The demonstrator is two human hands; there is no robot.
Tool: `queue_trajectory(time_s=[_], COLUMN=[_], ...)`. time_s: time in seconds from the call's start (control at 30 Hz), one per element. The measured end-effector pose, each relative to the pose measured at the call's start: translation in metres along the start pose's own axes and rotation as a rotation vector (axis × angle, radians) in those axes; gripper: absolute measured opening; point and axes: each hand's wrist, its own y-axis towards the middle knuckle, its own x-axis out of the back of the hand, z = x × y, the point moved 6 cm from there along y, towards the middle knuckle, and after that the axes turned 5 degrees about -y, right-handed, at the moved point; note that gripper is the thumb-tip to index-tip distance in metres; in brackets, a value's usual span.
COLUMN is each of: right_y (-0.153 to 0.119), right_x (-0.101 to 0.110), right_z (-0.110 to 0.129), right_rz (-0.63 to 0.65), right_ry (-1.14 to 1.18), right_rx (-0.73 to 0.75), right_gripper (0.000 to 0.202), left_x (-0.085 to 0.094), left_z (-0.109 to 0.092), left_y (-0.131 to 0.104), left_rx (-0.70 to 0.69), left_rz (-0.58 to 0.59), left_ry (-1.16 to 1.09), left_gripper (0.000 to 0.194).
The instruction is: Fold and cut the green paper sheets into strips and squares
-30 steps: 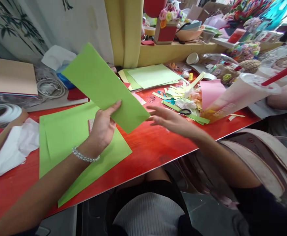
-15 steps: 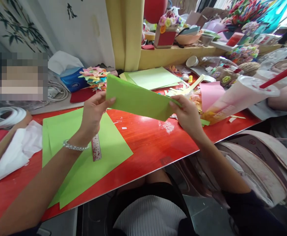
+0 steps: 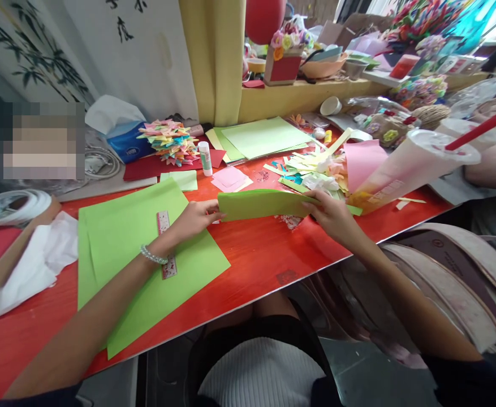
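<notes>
A folded strip of green paper (image 3: 260,204) is stretched between my hands, just above the red table (image 3: 256,254). My left hand (image 3: 197,219) pinches its left end, and my right hand (image 3: 326,212) grips the right end. Beneath my left forearm lie large green sheets (image 3: 124,232), overlapping, with a narrow patterned ruler (image 3: 169,268) on top, partly covered by my wrist. Beyond my left hand are a glue stick (image 3: 205,159) standing upright, pink square papers (image 3: 231,178) and a small pale green paper (image 3: 182,180).
Paper scraps (image 3: 315,169) and a tilted cup (image 3: 400,164) with a red straw are at the right. Pale green sheets (image 3: 267,137) and a colourful folded-paper bundle (image 3: 171,141) lie at the back. White cloth (image 3: 39,265) is at the left. Another person's arm (image 3: 491,172) shows far right.
Both hands have lowered the folded green paper, and my left hand has moved right. The paper now looks narrower and more level. The glue stick and pink papers have come into view.
</notes>
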Motion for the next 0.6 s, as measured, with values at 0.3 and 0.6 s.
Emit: queue_trajectory(time_s=[0.3,0.6], right_y=[0.001,-0.005], right_x=[0.029,-0.049], right_z=[-0.004,0.101], right_rz=[-0.061,0.072], right_ry=[0.158,0.987], right_rx=[-0.139,-0.226], right_gripper=[0.017,0.02], left_x=[0.082,0.051], left_z=[-0.043,-0.077], left_y=[-0.002,-0.076], left_rx=[0.102,0.213], left_rz=[-0.208,-0.341], left_ry=[0.283,-0.47], left_gripper=[0.028,0.06])
